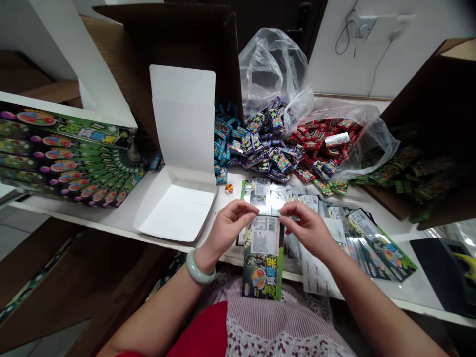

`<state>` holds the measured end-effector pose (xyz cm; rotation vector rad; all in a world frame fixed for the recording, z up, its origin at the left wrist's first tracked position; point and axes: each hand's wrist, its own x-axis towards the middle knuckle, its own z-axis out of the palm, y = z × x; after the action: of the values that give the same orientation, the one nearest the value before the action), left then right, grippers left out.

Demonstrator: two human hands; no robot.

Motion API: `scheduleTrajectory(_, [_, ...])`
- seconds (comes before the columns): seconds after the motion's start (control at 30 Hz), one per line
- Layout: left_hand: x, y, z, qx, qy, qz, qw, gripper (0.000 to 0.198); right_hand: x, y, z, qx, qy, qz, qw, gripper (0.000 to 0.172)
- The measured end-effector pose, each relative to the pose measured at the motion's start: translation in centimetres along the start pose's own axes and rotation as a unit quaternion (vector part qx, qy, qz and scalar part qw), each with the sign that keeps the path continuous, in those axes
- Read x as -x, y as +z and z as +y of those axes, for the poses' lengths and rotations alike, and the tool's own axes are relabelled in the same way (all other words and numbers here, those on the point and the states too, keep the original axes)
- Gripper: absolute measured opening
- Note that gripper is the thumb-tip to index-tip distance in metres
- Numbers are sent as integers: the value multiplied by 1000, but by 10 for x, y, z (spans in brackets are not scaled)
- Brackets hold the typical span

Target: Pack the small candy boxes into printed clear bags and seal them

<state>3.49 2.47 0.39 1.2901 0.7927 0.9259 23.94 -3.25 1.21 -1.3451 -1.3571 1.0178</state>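
My left hand (226, 228) and my right hand (307, 228) pinch the top edge of a green printed plastic pouch (263, 260), one at each upper corner. The pouch hangs upright over my lap, its barcode label facing me. It is just in front of a spread of flat pouches of the same kind (357, 238) on the white table (122, 215). A pale green bangle (199, 267) is on my left wrist.
An open white carton (178, 198) lies at left of centre. Heaps of small blue (225, 141), purple (266, 144) and red (323, 144) candy packets lie behind, in clear plastic bags. Green printed boxes (63, 158) are stacked at left. A brown carton with green packets (420, 168) stands at right.
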Motion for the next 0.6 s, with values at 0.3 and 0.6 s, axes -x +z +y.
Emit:
scheduleTrajectory(0.3, [-6,3,9,1,-19,14,1000,12,-10,6,-24,29,44,-52,997,13])
scheduleTrajectory(0.6, [5,-14,8,-30,86,-95,991,10,1,3,-22,87,-65,-99,989,8])
